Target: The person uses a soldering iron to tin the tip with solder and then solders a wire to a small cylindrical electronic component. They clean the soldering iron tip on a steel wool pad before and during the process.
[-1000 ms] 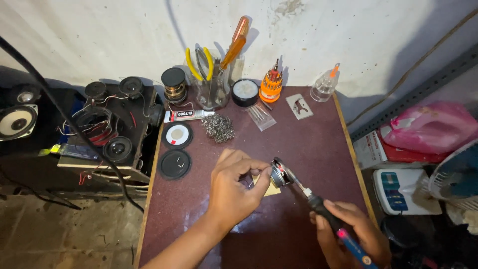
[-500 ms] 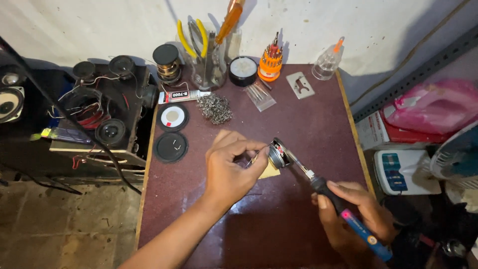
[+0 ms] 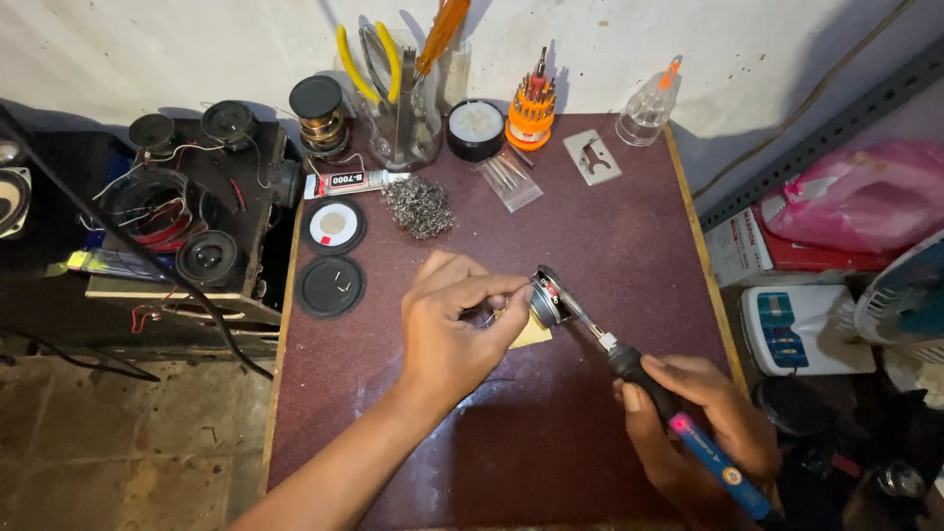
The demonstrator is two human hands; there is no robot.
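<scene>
I saw little had changed: my left hand (image 3: pixel 452 329) still pinched the small speaker (image 3: pixel 544 297) mid-table, my right hand (image 3: pixel 700 423) stayed closed around the soldering iron (image 3: pixel 649 393) (tip at the speaker), so soldering continued.

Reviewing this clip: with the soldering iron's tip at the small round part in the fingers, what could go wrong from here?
1. The left hand pinches the small round speaker part right where the soldering iron tip meets it; the bare fingertips could get burned.
2. The part is steadied only by fingers, above a yellow pad, so it may slip.
3. The right hand grips the iron far back, so tip control may be loose.
</scene>
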